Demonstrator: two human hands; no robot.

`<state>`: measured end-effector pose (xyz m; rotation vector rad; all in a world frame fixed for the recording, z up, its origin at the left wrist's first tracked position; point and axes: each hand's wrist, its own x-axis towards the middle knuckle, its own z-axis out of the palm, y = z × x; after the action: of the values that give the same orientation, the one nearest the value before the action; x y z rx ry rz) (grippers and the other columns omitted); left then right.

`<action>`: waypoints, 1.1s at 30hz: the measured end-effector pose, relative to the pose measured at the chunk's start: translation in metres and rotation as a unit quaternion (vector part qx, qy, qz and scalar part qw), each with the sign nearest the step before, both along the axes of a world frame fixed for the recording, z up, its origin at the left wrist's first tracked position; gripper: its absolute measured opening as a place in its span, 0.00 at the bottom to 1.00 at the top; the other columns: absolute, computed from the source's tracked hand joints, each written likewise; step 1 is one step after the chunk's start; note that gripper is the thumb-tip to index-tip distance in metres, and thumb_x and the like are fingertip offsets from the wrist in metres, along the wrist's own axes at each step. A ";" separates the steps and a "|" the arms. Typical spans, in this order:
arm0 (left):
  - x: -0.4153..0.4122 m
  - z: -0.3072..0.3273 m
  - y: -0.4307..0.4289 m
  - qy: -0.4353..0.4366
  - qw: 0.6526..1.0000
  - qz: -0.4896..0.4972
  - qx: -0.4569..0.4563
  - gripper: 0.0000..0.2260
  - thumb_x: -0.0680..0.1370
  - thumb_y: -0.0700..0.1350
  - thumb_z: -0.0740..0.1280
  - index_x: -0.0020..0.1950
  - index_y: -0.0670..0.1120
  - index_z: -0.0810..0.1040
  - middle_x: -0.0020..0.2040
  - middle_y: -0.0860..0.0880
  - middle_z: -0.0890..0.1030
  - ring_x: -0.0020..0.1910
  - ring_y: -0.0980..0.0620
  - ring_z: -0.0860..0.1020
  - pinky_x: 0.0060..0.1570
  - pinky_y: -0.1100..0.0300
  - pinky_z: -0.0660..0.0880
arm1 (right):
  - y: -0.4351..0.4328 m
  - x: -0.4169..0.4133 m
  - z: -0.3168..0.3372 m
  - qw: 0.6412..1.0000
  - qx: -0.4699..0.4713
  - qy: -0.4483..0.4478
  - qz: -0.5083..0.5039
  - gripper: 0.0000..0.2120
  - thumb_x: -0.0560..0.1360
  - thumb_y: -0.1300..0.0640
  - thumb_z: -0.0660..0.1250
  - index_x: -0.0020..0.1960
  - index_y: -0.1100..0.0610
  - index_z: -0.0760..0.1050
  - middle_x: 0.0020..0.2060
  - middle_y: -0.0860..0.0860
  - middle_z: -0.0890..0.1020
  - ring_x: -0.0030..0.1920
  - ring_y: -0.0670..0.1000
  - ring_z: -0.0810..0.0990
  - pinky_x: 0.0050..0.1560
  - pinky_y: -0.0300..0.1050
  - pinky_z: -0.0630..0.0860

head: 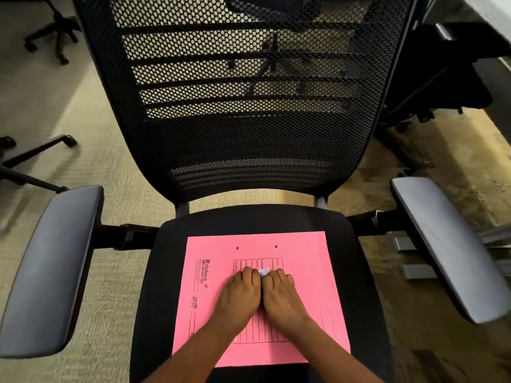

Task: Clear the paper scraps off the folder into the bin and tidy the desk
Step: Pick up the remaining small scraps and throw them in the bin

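Note:
A pink folder (304, 272) lies flat on the black seat of an office chair (166, 299). My left hand (240, 294) and my right hand (282, 294) rest side by side on the folder, palms down, fingers curled and touching each other. Between their fingertips a small clump of white paper scraps (263, 271) peeks out, pressed together by both hands. Most of the scraps are hidden under my fingers. No bin is in view.
The chair has a tall black mesh back (249, 106) and two grey armrests (52, 272), (448, 244). Beige carpet (110, 175) surrounds it. Bases of other chairs (36, 158) stand at the left, and a dark desk and chair (448, 78) at the upper right.

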<state>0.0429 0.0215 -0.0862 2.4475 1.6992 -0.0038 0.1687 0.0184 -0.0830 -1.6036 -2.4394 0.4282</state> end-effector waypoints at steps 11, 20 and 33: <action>-0.014 0.020 0.002 -0.267 0.941 0.205 -0.016 0.16 0.70 0.26 0.68 0.56 0.35 0.75 0.48 0.39 0.78 0.41 0.46 0.78 0.41 0.61 0.75 | 0.009 0.000 0.032 0.820 -0.151 0.421 -0.356 0.13 0.70 0.71 0.61 0.36 0.55 0.72 0.36 0.49 0.79 0.39 0.45 0.77 0.42 0.39 0.74; 0.029 0.057 -0.023 -0.303 0.935 0.175 -0.057 0.14 0.75 0.30 0.61 0.60 0.36 0.72 0.51 0.42 0.75 0.43 0.48 0.76 0.40 0.59 0.73 | 0.013 -0.001 0.055 0.572 -0.271 0.663 -0.401 0.05 0.59 0.60 0.61 0.26 0.60 0.72 0.25 0.55 0.72 0.32 0.54 0.72 0.35 0.42 0.71; 0.050 0.097 -0.049 -0.215 0.967 0.136 -0.017 0.09 0.74 0.38 0.68 0.53 0.38 0.75 0.47 0.42 0.79 0.46 0.45 0.78 0.49 0.52 0.77 | -0.021 0.001 0.102 0.544 -0.317 0.681 -0.374 0.14 0.71 0.58 0.71 0.34 0.58 0.66 0.27 0.52 0.72 0.30 0.52 0.72 0.32 0.42 0.75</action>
<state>0.0927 -0.0275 0.0107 1.9782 1.7853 0.4896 0.1696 -0.0027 0.0193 -1.2950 -0.3252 1.6294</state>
